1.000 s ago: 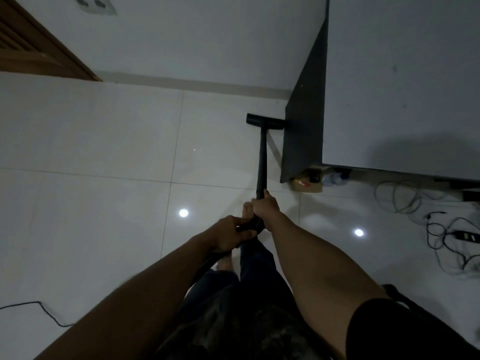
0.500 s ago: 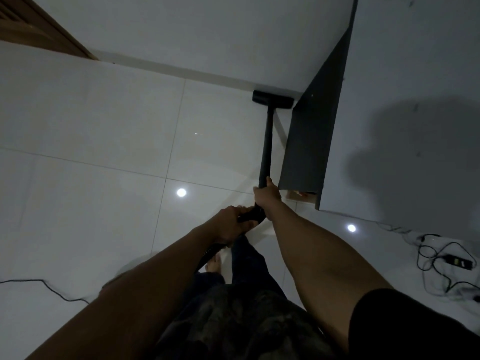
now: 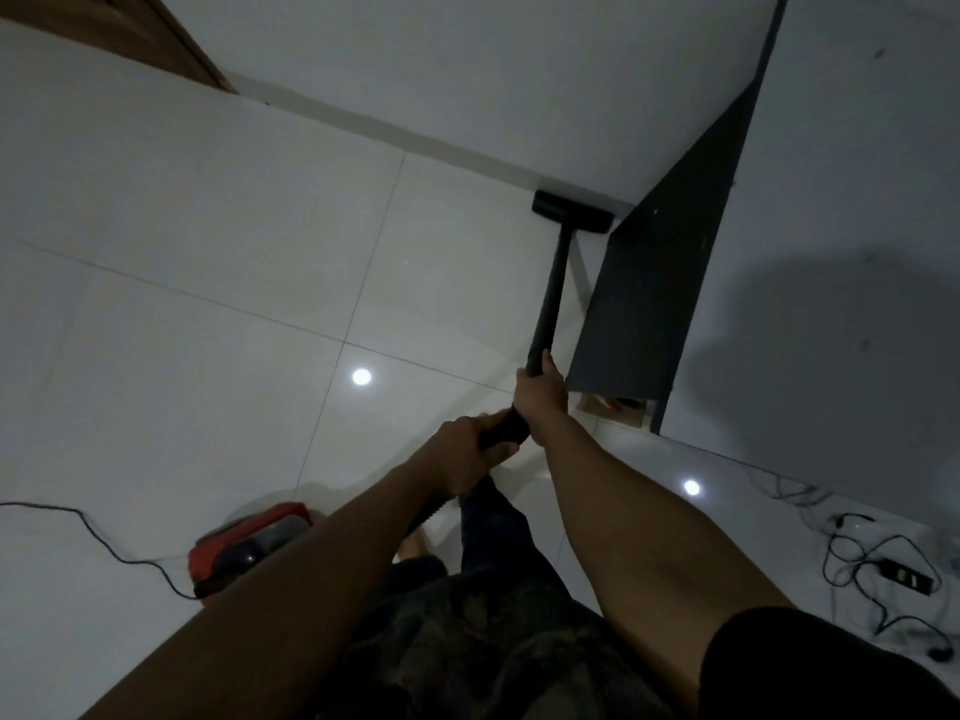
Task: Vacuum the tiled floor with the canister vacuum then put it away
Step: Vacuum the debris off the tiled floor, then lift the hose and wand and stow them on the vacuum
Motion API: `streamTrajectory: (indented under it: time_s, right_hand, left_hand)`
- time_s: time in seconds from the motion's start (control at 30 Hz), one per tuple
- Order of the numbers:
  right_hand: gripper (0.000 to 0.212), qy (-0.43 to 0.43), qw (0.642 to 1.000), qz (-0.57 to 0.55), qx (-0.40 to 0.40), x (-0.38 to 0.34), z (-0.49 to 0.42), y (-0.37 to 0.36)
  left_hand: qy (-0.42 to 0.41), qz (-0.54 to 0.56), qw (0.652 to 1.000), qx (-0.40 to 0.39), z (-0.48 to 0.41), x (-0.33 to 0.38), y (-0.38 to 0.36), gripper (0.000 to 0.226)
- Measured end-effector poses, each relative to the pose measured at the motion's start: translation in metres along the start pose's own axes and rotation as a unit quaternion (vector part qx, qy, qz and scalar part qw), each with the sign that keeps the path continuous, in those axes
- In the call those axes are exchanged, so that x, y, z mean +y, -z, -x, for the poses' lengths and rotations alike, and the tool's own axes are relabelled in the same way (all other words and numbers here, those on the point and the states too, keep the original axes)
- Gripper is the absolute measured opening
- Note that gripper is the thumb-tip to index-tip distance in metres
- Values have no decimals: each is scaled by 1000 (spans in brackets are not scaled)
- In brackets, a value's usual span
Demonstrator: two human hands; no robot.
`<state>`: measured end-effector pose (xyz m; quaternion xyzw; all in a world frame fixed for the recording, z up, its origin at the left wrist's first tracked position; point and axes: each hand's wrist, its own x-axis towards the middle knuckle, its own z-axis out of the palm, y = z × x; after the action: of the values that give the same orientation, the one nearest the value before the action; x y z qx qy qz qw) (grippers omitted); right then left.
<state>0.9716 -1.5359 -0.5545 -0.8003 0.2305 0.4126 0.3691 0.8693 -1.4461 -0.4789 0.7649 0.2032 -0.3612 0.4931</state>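
A black vacuum wand (image 3: 551,293) runs forward over the white tiled floor (image 3: 208,283). Its floor head (image 3: 571,212) rests against the skirting, in the corner beside a dark desk panel. My right hand (image 3: 540,397) grips the wand's lower end. Just behind it, my left hand (image 3: 470,452) is closed on the handle where the hose begins. The red canister (image 3: 249,545) sits on the floor at lower left, partly hidden by my left forearm.
A white desk top (image 3: 841,226) with a dark side panel (image 3: 660,262) fills the right. The canister's power cord (image 3: 93,532) trails left. Tangled cables and an adapter (image 3: 904,579) lie at lower right. A wooden door frame (image 3: 130,33) is at upper left.
The floor head has slid forward along the desk panel to the skirting. The view has tilted and shifted, and the red canister has come into view at lower left.
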Motion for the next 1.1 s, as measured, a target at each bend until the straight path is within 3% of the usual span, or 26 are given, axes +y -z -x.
streamTrajectory:
  time_s: [0.3, 0.43, 0.47, 0.7, 0.87, 0.97, 1.1]
  right_hand:
    - [58, 42, 994, -81, -53, -36, 76, -60]
    - [12, 65, 988, -92, -104, -50, 134, -94]
    - [9, 69, 987, -88, -114, -51, 150, -102]
    - [24, 145, 971, -47, -184, -41, 274, -170]
    - [31, 216, 944, 6, -250, -20, 357, -235]
    - [24, 248, 906, 88, -331, -12, 383, -272]
    - [34, 319, 847, 196, -377, -6, 412, -324]
  left_hand:
    - [-15, 80, 977, 195, 86, -47, 33, 45]
    - [-25, 143, 945, 293, 147, -73, 41, 36]
    - [-31, 155, 937, 311, 164, -79, 43, 34]
    - [-55, 157, 883, 439, 284, -143, 61, 51]
    - [-58, 129, 834, 533, 371, -199, 79, 51]
    - [-22, 100, 804, 585, 414, -230, 85, 50]
    - [38, 95, 766, 635, 455, -265, 90, 48]
